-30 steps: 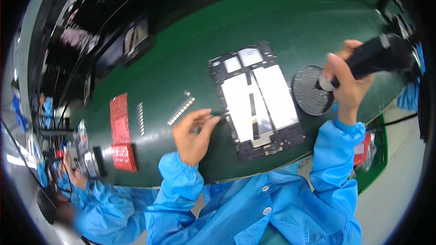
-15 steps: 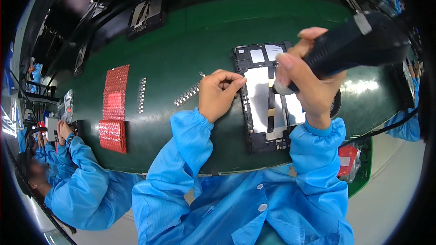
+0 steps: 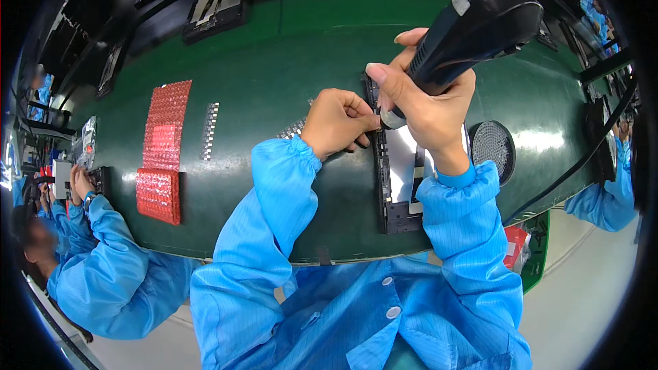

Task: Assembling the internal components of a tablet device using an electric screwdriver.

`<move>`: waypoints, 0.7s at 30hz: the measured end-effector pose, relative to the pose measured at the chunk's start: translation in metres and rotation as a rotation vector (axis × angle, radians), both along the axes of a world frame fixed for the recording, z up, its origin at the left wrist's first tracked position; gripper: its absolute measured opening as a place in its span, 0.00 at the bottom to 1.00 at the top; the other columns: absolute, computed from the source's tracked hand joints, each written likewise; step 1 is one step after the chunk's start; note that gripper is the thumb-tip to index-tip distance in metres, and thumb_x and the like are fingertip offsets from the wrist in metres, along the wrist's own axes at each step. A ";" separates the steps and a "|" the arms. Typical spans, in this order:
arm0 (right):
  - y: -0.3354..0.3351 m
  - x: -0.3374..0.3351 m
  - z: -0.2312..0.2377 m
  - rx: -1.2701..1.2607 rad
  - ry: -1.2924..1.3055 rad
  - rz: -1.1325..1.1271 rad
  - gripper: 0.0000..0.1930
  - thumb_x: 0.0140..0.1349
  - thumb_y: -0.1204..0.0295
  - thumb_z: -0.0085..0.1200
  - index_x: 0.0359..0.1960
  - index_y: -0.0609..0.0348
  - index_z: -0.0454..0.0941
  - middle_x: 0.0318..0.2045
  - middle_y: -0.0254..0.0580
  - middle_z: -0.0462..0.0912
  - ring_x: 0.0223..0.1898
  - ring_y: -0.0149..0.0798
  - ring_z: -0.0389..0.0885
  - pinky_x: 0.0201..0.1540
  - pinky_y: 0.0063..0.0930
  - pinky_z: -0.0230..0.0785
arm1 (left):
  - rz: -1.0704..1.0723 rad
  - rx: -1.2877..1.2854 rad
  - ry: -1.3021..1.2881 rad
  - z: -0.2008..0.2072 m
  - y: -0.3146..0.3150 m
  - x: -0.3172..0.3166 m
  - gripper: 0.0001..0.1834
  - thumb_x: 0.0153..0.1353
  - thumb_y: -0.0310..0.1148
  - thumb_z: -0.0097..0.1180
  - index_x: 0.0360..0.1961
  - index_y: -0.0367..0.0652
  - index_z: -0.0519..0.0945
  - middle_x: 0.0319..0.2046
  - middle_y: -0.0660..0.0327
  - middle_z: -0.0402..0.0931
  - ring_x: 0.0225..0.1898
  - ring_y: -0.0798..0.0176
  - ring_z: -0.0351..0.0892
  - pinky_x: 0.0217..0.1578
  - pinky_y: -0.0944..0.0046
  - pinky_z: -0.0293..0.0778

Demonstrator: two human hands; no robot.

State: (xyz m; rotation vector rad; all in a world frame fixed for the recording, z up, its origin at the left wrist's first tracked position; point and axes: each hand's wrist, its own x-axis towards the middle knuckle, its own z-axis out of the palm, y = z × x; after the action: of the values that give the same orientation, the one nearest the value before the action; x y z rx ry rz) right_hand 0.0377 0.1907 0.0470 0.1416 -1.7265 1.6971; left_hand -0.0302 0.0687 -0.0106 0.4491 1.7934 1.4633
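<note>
My right hand [image 3: 428, 106] grips a black electric screwdriver [image 3: 473, 31], its tip pointing down at the left edge of a black flat device frame [image 3: 392, 178] with white panels inside. My left hand [image 3: 338, 123] is curled into a loose fist at that same edge, fingertips pinched right beside the driver's tip; whatever they hold is too small to see. Both sleeves are blue. The device lies on a green work surface [image 3: 274, 55].
A round black mesh dish [image 3: 492, 144] sits right of the device. Red bubble-wrap sheets [image 3: 164, 144] and strips of small metal parts [image 3: 209, 130] lie to the left. A co-worker in blue [image 3: 103, 260] works at lower left. A black cable [image 3: 569, 164] runs at right.
My right hand has swung the screwdriver from the mesh dish over to the device's left edge. My left hand rose from the strip area to meet the tip.
</note>
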 end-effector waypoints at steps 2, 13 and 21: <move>-0.001 -0.002 -0.002 -0.100 0.000 0.012 0.16 0.47 0.81 0.66 0.38 0.66 0.74 0.18 0.33 0.78 0.19 0.23 0.76 0.22 0.17 0.66 | -0.004 -0.004 0.007 0.000 0.000 0.000 0.06 0.53 0.25 0.62 0.27 0.34 0.77 0.22 0.58 0.79 0.18 0.70 0.78 0.13 0.73 0.69; -0.001 -0.003 -0.005 0.079 -0.031 0.016 0.17 0.50 0.86 0.61 0.41 0.67 0.70 0.18 0.37 0.77 0.16 0.26 0.73 0.20 0.19 0.65 | -0.008 -0.034 0.030 0.004 0.000 -0.001 0.04 0.53 0.24 0.60 0.26 0.33 0.78 0.22 0.58 0.79 0.18 0.69 0.79 0.14 0.72 0.71; -0.006 -0.003 -0.010 0.157 0.015 0.042 0.18 0.50 0.86 0.61 0.42 0.67 0.69 0.18 0.36 0.76 0.17 0.25 0.73 0.21 0.17 0.64 | 0.033 -0.033 0.048 0.002 0.000 -0.001 0.03 0.52 0.24 0.59 0.26 0.35 0.79 0.21 0.59 0.79 0.19 0.69 0.79 0.14 0.71 0.71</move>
State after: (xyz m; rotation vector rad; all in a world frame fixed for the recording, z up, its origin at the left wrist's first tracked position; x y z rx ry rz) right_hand 0.0342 0.1847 0.0374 0.2629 -1.8569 1.5849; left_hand -0.0315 0.0691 -0.0087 0.4435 1.8681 1.4544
